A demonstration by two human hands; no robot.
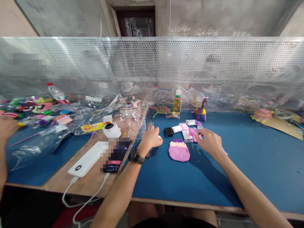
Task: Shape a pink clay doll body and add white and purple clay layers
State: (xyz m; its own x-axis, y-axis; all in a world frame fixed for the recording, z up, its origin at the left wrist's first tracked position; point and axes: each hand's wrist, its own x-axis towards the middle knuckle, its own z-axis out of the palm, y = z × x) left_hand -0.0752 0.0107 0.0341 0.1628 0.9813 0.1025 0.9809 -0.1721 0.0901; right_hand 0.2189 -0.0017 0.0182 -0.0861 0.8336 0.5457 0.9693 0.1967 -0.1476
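My left hand [150, 138], with a dark watch on the wrist, is closed above the blue mat near its left side. A small white piece [160, 137] shows at its fingertips. Beneath it lies some clear plastic, partly hidden. My right hand [209, 141] pinches a pink clay packet [193, 132] at the edge of a cluster of small packets. Among these are a white packet [176, 129] and a black packet [168, 132]. Between my hands a flattened clay piece [179, 152] lies on the mat, mostly pink-purple, with a cream band and a dark purple top.
Behind the packets stand a bottle of yellow liquid [177, 104], a clay animal figure [200, 110] and a lizard-like figure [161, 110]. To the left are a phone [118, 156], a white power bank [86, 160] and a white camera [112, 130]. Another person's hand [8, 126] is at far left.
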